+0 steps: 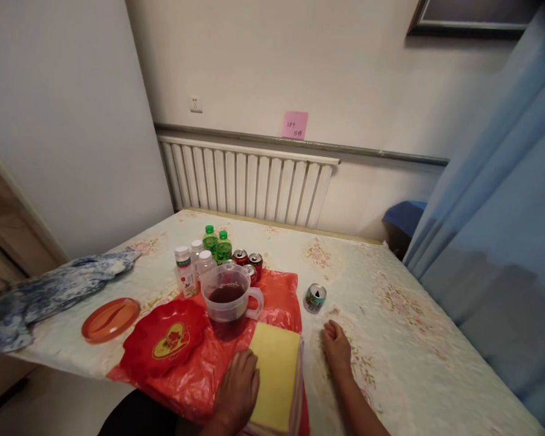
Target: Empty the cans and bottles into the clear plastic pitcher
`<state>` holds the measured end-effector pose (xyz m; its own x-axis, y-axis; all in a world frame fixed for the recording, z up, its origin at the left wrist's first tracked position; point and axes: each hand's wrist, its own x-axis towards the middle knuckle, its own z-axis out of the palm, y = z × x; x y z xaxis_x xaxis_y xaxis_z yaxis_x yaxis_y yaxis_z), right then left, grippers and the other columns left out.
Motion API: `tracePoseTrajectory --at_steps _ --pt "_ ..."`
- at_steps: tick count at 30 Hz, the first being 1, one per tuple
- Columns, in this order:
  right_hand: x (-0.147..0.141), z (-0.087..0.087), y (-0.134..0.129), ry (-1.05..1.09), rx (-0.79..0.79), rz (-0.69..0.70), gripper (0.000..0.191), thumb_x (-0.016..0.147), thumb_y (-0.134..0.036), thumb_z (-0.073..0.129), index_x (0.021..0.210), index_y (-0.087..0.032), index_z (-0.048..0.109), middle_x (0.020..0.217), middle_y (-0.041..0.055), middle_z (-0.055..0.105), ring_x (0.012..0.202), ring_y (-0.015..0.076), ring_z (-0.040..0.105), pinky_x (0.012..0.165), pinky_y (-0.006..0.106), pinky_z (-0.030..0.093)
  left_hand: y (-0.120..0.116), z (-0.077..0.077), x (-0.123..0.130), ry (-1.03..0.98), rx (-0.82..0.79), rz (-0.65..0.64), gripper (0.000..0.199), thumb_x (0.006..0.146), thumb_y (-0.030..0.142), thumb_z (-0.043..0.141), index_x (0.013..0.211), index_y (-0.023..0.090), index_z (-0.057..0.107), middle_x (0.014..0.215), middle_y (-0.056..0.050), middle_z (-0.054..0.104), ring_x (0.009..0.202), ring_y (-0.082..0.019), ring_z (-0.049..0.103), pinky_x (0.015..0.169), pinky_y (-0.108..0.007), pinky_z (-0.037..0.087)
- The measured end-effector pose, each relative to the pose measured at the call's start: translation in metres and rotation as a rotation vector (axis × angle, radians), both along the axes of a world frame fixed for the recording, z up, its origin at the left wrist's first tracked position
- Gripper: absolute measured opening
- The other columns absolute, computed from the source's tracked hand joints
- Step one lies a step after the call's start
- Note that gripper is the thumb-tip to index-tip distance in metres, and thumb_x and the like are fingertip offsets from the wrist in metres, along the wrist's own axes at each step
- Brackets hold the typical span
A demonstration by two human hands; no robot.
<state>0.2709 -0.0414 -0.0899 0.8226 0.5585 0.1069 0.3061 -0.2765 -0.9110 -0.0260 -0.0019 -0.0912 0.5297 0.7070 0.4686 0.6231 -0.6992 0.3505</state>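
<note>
At bottom centre, the left hand curls beside the yellow cloths; I cannot tell its grip. Right of centre, the right hand, loosely clenched, lies below the can.

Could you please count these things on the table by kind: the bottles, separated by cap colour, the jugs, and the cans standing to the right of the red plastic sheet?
Green-capped bottles: 2
White-capped bottles: 3
Jug with dark liquid: 1
Can nearest the right hand: 1
Total: 7
</note>
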Motion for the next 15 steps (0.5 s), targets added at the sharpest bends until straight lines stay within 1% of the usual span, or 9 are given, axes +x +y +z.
tracePoseTrajectory --at_steps 4,9,12,15 --pt "-0.026 0.0 -0.023 -0.032 -0.009 0.042 0.055 0.068 -0.039 0.05 0.112 -0.007 0.063 0.103 0.0157 0.071 0.09 0.0248 0.069 0.085 0.034 0.053 -0.001 -0.001 0.0 -0.018 -0.045 -0.012 0.023 0.089 0.017 0.044 0.106 0.022 0.059 0.109 -0.007 0.062 0.105 -0.023 0.057 0.09 -0.041 0.051" --pt "-0.057 -0.007 -0.052 -0.174 -0.038 0.112 0.043 0.074 -0.032 0.047 0.107 -0.011 0.065 0.1 0.0133 0.072 0.088 0.0246 0.068 0.082 0.034 0.053 -0.001 0.004 0.0 -0.041 -0.104 -0.04 0.024 0.089 0.016 0.042 0.104 0.02 0.06 0.107 -0.008 0.061 0.105 -0.024 0.055 0.093 -0.042 0.048" --pt "-0.068 -0.013 -0.062 -0.29 -0.034 0.145 0.037 0.079 -0.029 0.046 0.106 -0.012 0.065 0.101 0.0129 0.071 0.091 0.0246 0.067 0.084 0.035 0.051 0.0 0.008 0.0 -0.047 -0.119 -0.058 0.023 0.089 0.016 0.041 0.101 0.02 0.061 0.105 -0.008 0.06 0.103 -0.023 0.054 0.092 -0.042 0.047" --pt "-0.073 -0.017 -0.065 -0.382 -0.029 0.15 0.033 0.081 -0.025 0.045 0.104 -0.013 0.066 0.098 0.0125 0.071 0.089 0.0242 0.067 0.083 0.035 0.051 0.002 0.01 0.0 -0.051 -0.137 -0.083 0.021 0.088 0.016 0.042 0.097 0.02 0.061 0.102 -0.007 0.06 0.1 -0.023 0.054 0.091 -0.042 0.047"
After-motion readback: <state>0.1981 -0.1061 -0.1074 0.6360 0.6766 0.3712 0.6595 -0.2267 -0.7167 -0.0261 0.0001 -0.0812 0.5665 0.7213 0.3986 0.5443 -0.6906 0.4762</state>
